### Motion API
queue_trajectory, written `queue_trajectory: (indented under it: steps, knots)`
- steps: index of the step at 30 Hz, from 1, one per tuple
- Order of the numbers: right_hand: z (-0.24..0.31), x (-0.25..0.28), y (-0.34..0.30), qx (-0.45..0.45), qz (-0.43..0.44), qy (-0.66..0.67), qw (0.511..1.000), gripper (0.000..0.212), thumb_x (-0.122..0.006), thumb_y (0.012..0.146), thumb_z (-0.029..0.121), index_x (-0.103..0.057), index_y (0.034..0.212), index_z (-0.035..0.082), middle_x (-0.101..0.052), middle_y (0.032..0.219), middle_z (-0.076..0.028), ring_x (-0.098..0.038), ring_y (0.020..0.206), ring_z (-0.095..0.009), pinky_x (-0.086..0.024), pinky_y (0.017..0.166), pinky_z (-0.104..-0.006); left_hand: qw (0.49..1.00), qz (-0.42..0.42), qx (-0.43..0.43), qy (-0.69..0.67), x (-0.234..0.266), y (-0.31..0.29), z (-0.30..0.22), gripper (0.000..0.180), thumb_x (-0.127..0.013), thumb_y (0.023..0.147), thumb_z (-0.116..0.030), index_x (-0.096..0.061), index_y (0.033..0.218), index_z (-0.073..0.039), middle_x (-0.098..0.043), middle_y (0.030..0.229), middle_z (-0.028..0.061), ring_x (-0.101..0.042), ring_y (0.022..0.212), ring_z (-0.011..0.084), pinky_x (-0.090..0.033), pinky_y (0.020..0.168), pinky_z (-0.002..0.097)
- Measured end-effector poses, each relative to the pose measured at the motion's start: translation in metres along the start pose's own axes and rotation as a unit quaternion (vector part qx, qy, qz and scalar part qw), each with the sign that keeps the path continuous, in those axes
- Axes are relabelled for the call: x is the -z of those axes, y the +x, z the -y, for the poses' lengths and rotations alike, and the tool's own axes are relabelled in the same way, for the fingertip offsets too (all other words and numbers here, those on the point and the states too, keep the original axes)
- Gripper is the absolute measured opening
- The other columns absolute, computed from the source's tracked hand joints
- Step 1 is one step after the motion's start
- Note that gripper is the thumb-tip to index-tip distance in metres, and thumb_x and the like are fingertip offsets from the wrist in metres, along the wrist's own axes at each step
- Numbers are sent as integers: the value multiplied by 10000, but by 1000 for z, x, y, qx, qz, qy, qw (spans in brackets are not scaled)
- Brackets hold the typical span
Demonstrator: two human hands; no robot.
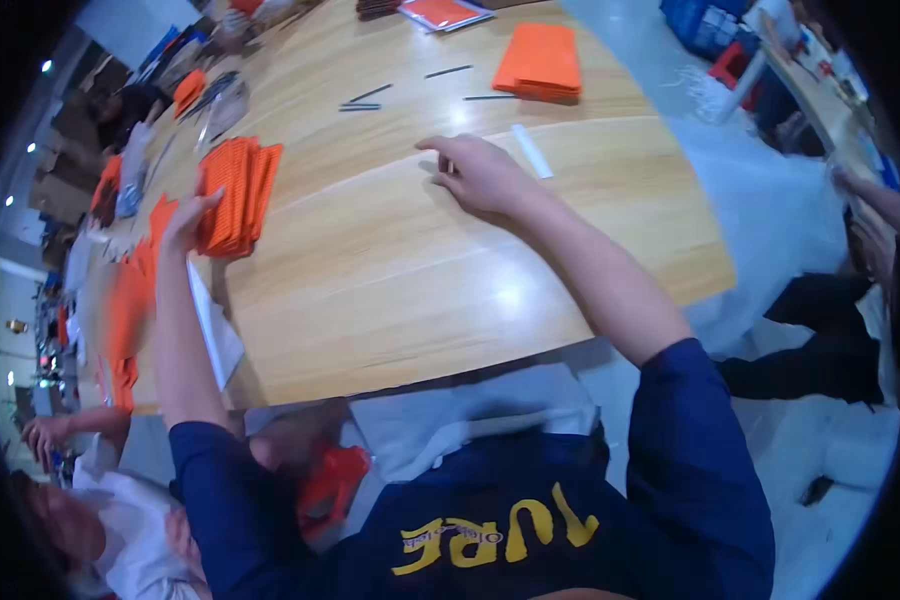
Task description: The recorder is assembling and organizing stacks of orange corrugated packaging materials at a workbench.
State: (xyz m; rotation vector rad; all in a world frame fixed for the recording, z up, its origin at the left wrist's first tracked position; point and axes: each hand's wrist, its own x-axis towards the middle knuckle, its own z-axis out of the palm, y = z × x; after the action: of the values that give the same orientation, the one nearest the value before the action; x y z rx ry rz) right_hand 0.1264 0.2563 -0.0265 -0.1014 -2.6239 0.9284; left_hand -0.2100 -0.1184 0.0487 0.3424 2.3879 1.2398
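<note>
Navy tee up close, L hand gripping orange stack, R hand loose nr white strip.

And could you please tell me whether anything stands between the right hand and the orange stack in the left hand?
Nothing visible does: only bare tabletop lies between the right hand and the orange stack in the left hand. The thin dark sticks lie beyond that path, on its far side.

Orange stack hides some left fingers
</note>
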Motion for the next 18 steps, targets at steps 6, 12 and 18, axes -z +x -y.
queue_trajectory:
  steps: [6,12,18]
  knots:
    - [-14,25,-3,-42,-129,50,989,416,-552,938,70,-592,1352,78,-707,764,-87,-609,589,-231,-510,632,-354,990,-120,-41,52,-8,-22,-24,716,-611,903,-13,-379,1567,-145,-530,1432,140,-536,1255,242,-420,1052,339]
    - [-105,78,47,-122,-371,-166,905,702,-639,902,319,-388,1501,54,-519,1361,-239,-528,1167,-393,-453,984,-473,837,-245,-465,154,-114,-26,-29,282,-630,922,-98,-698,1193,-62,-613,1386,162,-570,1263,328,-429,1087,396]
    - [-148,103,108,-417,-145,-214,871,1036,-720,743,640,-356,1496,29,-355,1493,-278,-431,1262,-447,-397,1057,-513,796,-162,-561,159,-227,-28,-7,253,-563,993,-195,-719,1154,-79,-537,1512,78,-458,1369,372,-370,1135,453]
